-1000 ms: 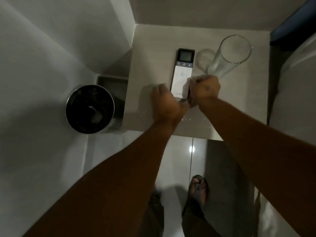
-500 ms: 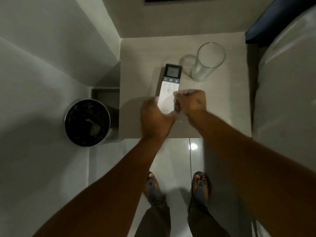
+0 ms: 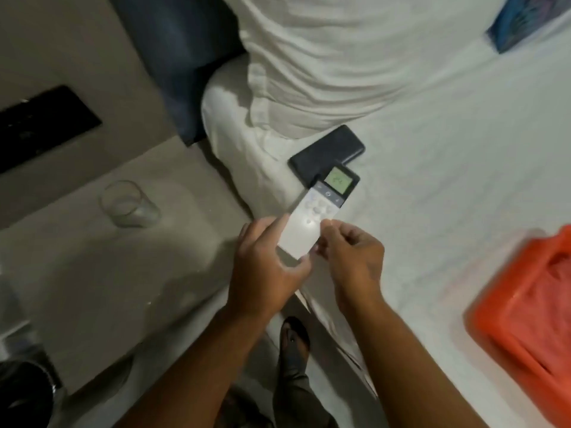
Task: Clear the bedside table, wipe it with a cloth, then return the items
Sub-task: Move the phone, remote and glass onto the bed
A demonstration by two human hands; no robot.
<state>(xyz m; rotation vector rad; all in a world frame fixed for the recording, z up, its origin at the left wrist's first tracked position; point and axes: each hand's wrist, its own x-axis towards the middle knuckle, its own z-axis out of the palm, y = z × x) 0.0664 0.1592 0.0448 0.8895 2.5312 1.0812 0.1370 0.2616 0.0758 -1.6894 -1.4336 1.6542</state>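
Note:
A white remote control [image 3: 315, 216] with a lit green screen is held over the edge of the bed [image 3: 448, 186]. My left hand [image 3: 265, 267] grips its lower end from the left, and my right hand [image 3: 352, 257] pinches its right side. A dark flat phone-like device [image 3: 321, 156] lies on the bed sheet just beyond the remote's screen end. An empty clear glass [image 3: 128, 203] stands on the beige bedside table [image 3: 108, 273] to the left. An orange cloth [image 3: 531, 301] lies on the bed at the right.
A white pillow [image 3: 324, 66] sits at the head of the bed against a dark blue headboard [image 3: 182, 57]. A black round bin [image 3: 24, 393] is at the bottom left. A blue item [image 3: 522, 20] lies at the top right. My sandalled foot [image 3: 293, 338] is on the floor.
Both hands lifted the remote off the bedside table and carried it right, over the bed. The view swung right too, bringing the bed, dark device and orange cloth into sight.

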